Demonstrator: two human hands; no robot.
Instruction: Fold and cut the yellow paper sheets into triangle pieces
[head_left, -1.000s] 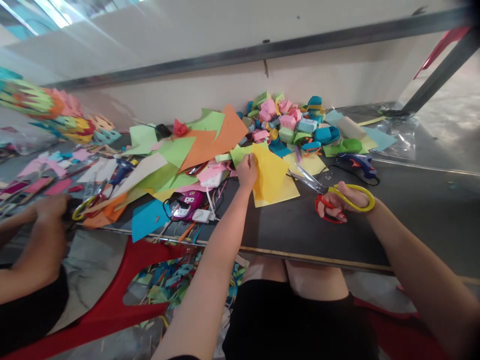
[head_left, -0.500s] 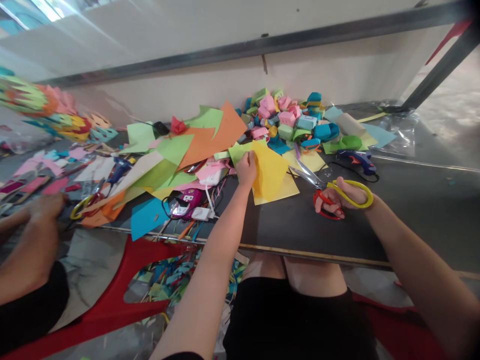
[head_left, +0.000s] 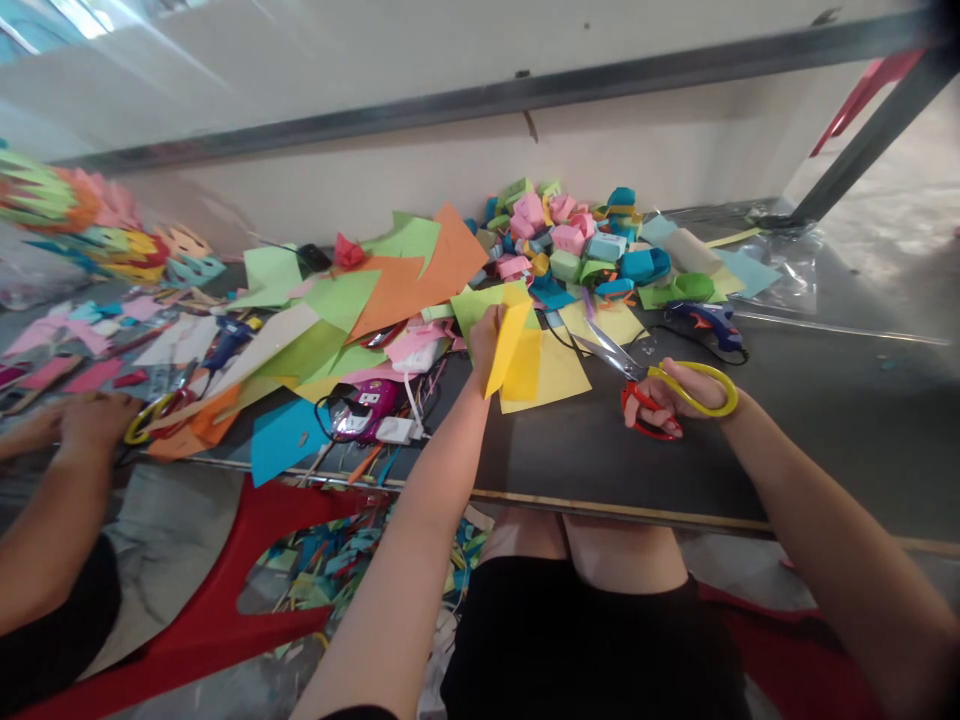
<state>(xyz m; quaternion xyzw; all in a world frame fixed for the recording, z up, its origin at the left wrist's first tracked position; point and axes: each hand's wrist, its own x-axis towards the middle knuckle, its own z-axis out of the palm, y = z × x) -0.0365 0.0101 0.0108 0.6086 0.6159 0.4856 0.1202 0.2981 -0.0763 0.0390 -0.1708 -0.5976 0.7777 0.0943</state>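
My left hand (head_left: 486, 338) is closed on a sheet of bright yellow paper (head_left: 510, 345), now seen nearly edge-on above the table. Beneath it lie a pale yellow sheet (head_left: 564, 375) and a green sheet (head_left: 472, 305). In my right hand (head_left: 671, 392) are scissors (head_left: 616, 355) with one red and one yellow handle loop, fingers through the loops. The blades point up and left, over another pale yellow sheet (head_left: 611, 325), apart from the paper in my left hand. Behind the scissors rests a blue glue gun (head_left: 709, 325).
Small folded paper boxes (head_left: 574, 240) are heaped against the wall. Left are overlapping coloured sheets (head_left: 405, 290), a purple device (head_left: 367, 410) with cables, and a blue sheet (head_left: 289, 440). Another person's hand (head_left: 97, 420) is at far left, near a red chair (head_left: 217, 580). Paper scraps (head_left: 337, 560) lie below.
The bright yellow sheet in my left hand has turned from facing me to nearly edge-on, showing more of the sheet below. The scissors remain in my right hand. The view has shifted slightly.
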